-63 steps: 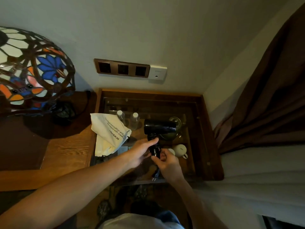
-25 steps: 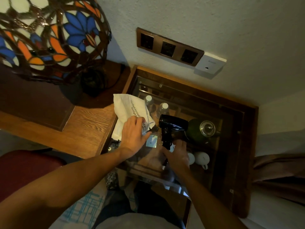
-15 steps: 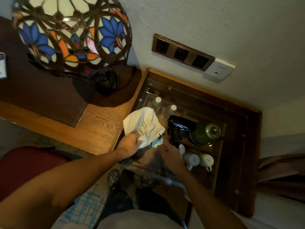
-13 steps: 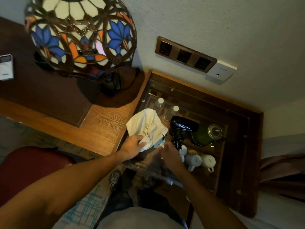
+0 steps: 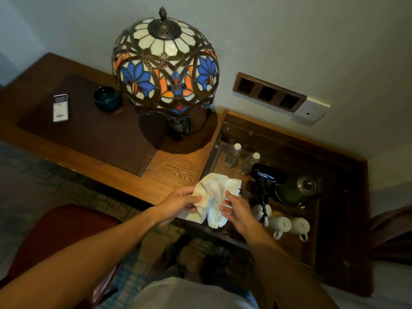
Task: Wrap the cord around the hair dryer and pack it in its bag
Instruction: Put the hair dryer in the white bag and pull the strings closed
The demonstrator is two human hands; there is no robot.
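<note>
The black hair dryer (image 5: 266, 176) lies on the glass top of the low cabinet, its cord wound around the handle (image 5: 262, 190) and the plug end (image 5: 265, 214) trailing toward me. A crumpled white cloth bag (image 5: 215, 195) with black print is held up in front of me, left of the dryer. My left hand (image 5: 181, 202) pinches the bag's left side. My right hand (image 5: 234, 209) grips its right side. Neither hand touches the dryer.
A stained-glass lamp (image 5: 166, 65) stands on the wooden desk (image 5: 174, 168) at left, with a remote (image 5: 60, 107) and a dark bowl (image 5: 107, 98). Under the glass are two bottles (image 5: 233, 155), a kettle (image 5: 296, 190) and white cups (image 5: 289, 226). A red chair (image 5: 60, 230) sits at lower left.
My right hand has let go of the hair dryer, which now rests on the glass. Both hands have picked the white bag up and hold it between them. The view swung left.
</note>
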